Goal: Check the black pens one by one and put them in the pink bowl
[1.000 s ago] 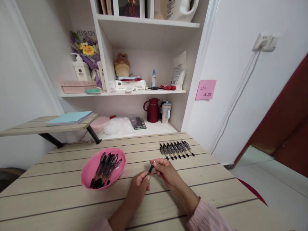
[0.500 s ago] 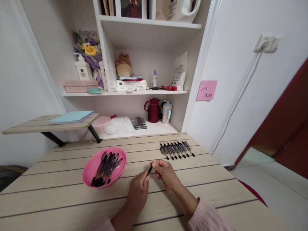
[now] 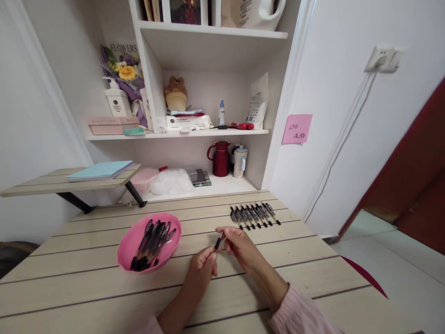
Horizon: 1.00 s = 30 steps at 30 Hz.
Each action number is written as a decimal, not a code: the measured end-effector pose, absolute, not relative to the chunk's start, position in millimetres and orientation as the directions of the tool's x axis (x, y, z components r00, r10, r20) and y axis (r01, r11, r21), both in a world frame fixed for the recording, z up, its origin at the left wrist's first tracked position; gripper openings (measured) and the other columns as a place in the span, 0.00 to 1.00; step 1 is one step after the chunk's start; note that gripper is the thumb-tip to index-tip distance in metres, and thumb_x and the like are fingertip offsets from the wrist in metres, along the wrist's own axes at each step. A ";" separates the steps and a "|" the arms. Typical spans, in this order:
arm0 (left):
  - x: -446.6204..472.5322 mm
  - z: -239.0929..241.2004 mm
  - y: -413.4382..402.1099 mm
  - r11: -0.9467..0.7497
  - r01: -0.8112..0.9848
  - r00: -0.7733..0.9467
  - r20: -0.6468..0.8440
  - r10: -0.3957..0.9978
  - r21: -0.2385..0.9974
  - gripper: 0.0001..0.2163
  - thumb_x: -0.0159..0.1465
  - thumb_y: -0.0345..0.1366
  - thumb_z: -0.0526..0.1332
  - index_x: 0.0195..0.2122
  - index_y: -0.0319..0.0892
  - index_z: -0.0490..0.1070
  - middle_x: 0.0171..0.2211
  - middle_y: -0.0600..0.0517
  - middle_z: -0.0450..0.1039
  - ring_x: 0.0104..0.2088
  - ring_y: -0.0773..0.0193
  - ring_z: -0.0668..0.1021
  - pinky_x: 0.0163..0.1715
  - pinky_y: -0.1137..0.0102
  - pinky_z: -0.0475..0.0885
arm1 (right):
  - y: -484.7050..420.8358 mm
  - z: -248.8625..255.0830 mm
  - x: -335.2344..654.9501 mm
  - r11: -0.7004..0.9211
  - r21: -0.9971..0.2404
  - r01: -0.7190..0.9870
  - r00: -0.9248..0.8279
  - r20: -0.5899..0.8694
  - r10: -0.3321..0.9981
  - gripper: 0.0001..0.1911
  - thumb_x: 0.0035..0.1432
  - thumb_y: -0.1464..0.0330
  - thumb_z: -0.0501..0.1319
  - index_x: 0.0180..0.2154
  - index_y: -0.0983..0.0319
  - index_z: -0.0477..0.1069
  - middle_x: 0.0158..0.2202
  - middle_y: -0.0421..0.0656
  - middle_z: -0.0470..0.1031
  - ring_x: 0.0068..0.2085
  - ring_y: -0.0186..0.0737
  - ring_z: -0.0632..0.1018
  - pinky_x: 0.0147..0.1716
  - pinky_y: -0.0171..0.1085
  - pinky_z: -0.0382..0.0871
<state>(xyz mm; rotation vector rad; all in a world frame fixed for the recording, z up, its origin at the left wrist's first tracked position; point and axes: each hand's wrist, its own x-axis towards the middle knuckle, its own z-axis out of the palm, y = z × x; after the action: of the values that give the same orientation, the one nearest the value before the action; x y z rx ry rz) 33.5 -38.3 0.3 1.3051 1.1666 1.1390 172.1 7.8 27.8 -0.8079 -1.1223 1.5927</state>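
Observation:
A black pen (image 3: 218, 242) slants up and away in front of me, its silvery tip end uppermost. My left hand (image 3: 200, 271) is closed around the pen's lower part, which is hidden in the fist. At the tip end, my right hand (image 3: 239, 246) has its thumb and index finger curled about the point. To the left, a pink bowl (image 3: 121, 241) with a wavy rim holds several dark pens (image 3: 153, 243). Beyond my right hand lies a neat row of black pens (image 3: 253, 216), side by side with their tips toward the shelf.
A small raised stand (image 3: 38, 181) bearing blue paper (image 3: 99, 170) occupies the table's back left. Behind the table, a white shelf unit (image 3: 208, 35) holds a red jug (image 3: 221, 159), a cup (image 3: 239, 162) and toiletries. A pink note (image 3: 297, 129) is stuck at the right.
My right fingers have loosened a little and shifted upward at the pen's tip, so more of the silvery end shows. The pen stands slightly steeper in my left hand.

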 end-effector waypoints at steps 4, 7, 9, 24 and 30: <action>33.5 -0.5 -38.3 -0.044 0.062 0.108 0.037 0.993 0.997 0.17 0.57 0.44 0.53 0.39 0.37 0.71 0.12 0.60 0.59 0.12 0.73 0.54 0.14 0.76 0.49 | 7.3 27.4 171.5 -0.081 -0.936 -0.341 -0.279 0.019 0.960 0.18 0.38 0.60 0.68 0.30 0.67 0.74 0.13 0.35 0.63 0.15 0.25 0.61 0.15 0.28 0.45; 33.0 2.6 -40.5 -0.091 0.127 0.110 0.077 0.991 0.988 0.15 0.58 0.42 0.52 0.39 0.38 0.71 0.13 0.59 0.59 0.13 0.72 0.56 0.15 0.75 0.51 | 4.8 29.0 167.9 -0.090 -0.928 -0.361 -0.264 0.009 0.964 0.17 0.36 0.60 0.69 0.25 0.67 0.72 0.13 0.35 0.64 0.15 0.25 0.61 0.15 0.28 0.46; 32.1 6.7 -43.2 -0.150 0.211 0.109 0.129 0.986 0.966 0.14 0.59 0.41 0.52 0.38 0.39 0.71 0.14 0.59 0.59 0.16 0.70 0.59 0.17 0.75 0.53 | 2.9 30.6 165.4 -0.095 -0.928 -0.361 -0.252 -0.001 0.968 0.17 0.36 0.60 0.69 0.24 0.67 0.72 0.13 0.35 0.64 0.15 0.24 0.59 0.15 0.28 0.46; 35.4 17.2 -48.9 0.069 0.004 0.142 -0.069 0.987 0.998 0.16 0.58 0.47 0.50 0.34 0.40 0.68 0.17 0.59 0.63 0.10 0.75 0.55 0.11 0.76 0.47 | 1.7 31.1 166.9 -0.099 -0.947 -0.305 -0.287 -0.008 0.958 0.17 0.38 0.59 0.68 0.24 0.67 0.71 0.16 0.38 0.68 0.17 0.26 0.65 0.16 0.28 0.49; 33.0 11.9 -43.6 0.050 0.037 0.088 -0.053 0.995 0.998 0.15 0.57 0.46 0.53 0.30 0.39 0.69 0.17 0.58 0.63 0.10 0.76 0.54 0.12 0.76 0.46 | 3.5 25.7 162.9 -0.089 -0.952 -0.292 -0.258 -0.011 0.966 0.17 0.37 0.59 0.68 0.21 0.66 0.68 0.12 0.36 0.66 0.15 0.25 0.62 0.15 0.28 0.46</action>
<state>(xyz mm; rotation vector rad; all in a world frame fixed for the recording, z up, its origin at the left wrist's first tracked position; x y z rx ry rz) 33.0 -43.6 11.9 1.2377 1.1922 1.0892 162.9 3.5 25.7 -0.8809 -1.1290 1.5620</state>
